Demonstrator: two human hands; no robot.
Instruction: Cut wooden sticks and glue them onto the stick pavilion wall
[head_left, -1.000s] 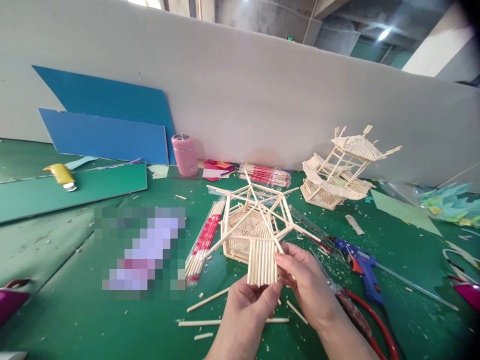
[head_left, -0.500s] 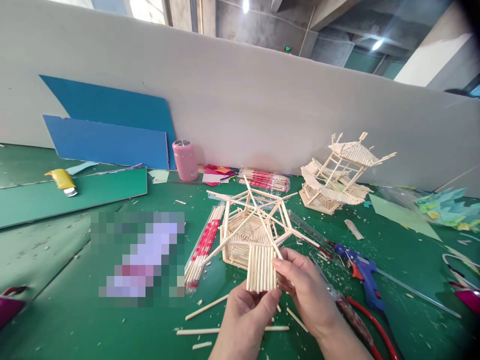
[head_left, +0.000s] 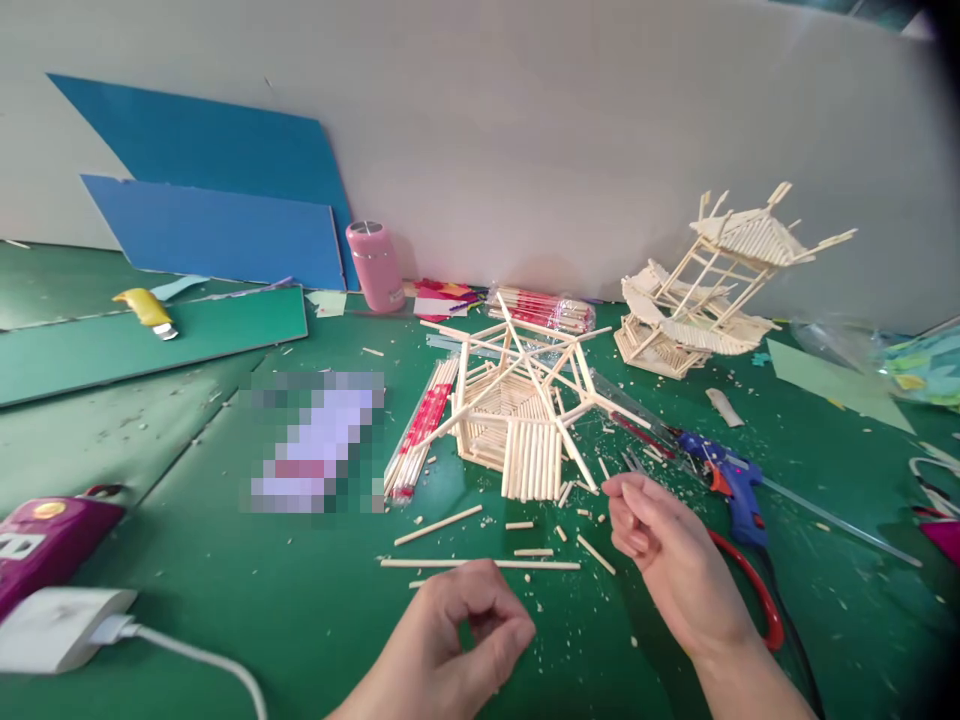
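Green mat, stick litter. Left hand (head_left: 457, 625) and right hand (head_left: 660, 535) both loosely curled, empty; stick frame (head_left: 517, 420) just ahead, probably light and fragile: grip base.

Left hand (head_left: 457, 630) low in view, fingers curled loosely inward, empty. Right hand (head_left: 664, 545) raised beside it, fingers half bent, also empty.
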